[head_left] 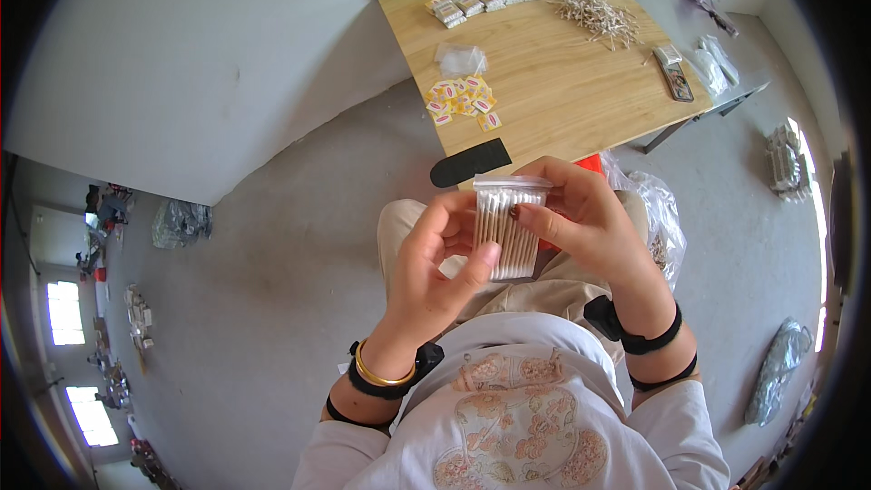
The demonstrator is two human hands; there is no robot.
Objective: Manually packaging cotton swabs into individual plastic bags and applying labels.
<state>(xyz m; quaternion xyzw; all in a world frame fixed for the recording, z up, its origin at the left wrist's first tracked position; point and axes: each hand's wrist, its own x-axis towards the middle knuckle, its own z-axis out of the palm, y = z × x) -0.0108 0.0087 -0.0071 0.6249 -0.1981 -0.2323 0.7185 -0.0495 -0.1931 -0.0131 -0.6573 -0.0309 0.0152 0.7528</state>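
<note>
A clear zip-top bag of cotton swabs (508,229) is held upright over my lap, its sticks standing side by side with white tips along the top. My left hand (435,259) grips its left side, the thumb pressed on the lower front. My right hand (581,218) holds the upper right part, its thumb on the front near the bag's top; the fingers behind the bag are mostly hidden. In front of me on the wooden table (544,82) lie a loose heap of cotton swabs (599,18) and a row of filled swab bags (485,0).
Small yellow-and-white cards (463,98) lie near the table's left edge, beside clear empty bags (461,60). A phone (675,80) rests at the right edge. A black strip (470,163) sticks out from the near left corner. A plastic bag (658,209) hangs beside my right knee.
</note>
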